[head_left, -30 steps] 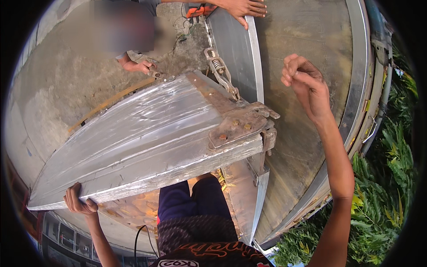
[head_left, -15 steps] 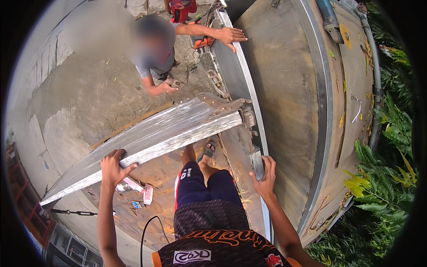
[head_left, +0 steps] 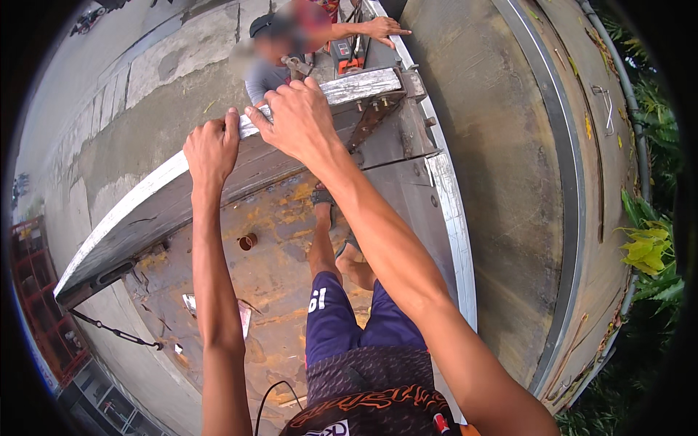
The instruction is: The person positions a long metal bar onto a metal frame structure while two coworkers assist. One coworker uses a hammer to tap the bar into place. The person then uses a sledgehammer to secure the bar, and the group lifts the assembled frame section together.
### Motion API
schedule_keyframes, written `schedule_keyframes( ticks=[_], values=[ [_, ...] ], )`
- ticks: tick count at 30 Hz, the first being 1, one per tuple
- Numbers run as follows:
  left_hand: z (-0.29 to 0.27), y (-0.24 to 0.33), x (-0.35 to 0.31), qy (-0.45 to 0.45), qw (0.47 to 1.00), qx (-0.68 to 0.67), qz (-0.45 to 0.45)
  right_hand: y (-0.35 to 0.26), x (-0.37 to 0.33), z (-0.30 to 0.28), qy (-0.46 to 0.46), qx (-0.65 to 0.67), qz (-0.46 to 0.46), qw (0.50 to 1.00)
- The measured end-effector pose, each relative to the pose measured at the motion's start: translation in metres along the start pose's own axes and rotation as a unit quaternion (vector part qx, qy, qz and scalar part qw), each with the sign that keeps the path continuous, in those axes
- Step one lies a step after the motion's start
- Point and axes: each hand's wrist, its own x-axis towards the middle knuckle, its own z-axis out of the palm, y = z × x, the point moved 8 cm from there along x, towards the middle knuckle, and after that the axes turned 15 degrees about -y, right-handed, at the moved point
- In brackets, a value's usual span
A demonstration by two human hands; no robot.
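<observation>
A long panel like a truck tailgate (head_left: 131, 196), its top edge worn and white, stands upright in front of me. My left hand (head_left: 213, 145) is closed over that edge. Just right of it, my right hand (head_left: 302, 120) wraps the same edge. Both hands' undersides are hidden. At the panel's right end is a metal corner bracket (head_left: 374, 109) with bolts, close to the white-topped side wall (head_left: 454, 211). Beyond the panel, another person's hand (head_left: 382, 30) rests on the side wall. A grey metal piece (head_left: 298, 67) shows near that person's body.
I stand on a rusty bed floor (head_left: 283, 225) with a small brown ring-shaped piece (head_left: 248, 241) and paper scraps (head_left: 244, 317). A chain with a turnbuckle (head_left: 120, 334) hangs at the left. An orange and black machine (head_left: 347, 54) stands beyond; a concrete wall (head_left: 494, 182) and leaves line the right.
The panel has swung up and away from me to stand upright. My right hand has left the side wall and taken hold of the panel's top edge beside my left hand.
</observation>
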Motion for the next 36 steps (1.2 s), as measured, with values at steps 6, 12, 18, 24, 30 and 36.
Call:
schedule_keyframes(
  ticks=[6,12,18,24,30,36],
  values=[
    [-0.005,0.006,-0.002,0.012,1.0,0.0,0.005,-0.006,-0.003,-0.007,0.014,-0.013,0.006,1.0],
    [-0.007,0.01,-0.003,0.012,1.0,-0.013,0.0,-0.002,-0.003,-0.006,-0.01,0.013,0.021,1.0],
    [-0.005,0.012,-0.006,0.024,0.999,-0.023,0.007,-0.004,-0.008,-0.014,0.023,0.031,0.006,0.999],
    [-0.007,0.017,-0.008,0.011,1.0,-0.02,0.005,-0.017,-0.024,-0.023,0.018,0.087,0.017,0.996],
    [-0.006,0.019,-0.013,0.028,0.999,-0.014,0.006,-0.045,-0.085,-0.052,0.092,0.17,-0.089,0.977],
    [-0.008,0.021,-0.012,0.035,0.999,-0.019,0.023,-0.071,-0.09,-0.034,0.028,0.229,-0.151,0.961]
  ],
)
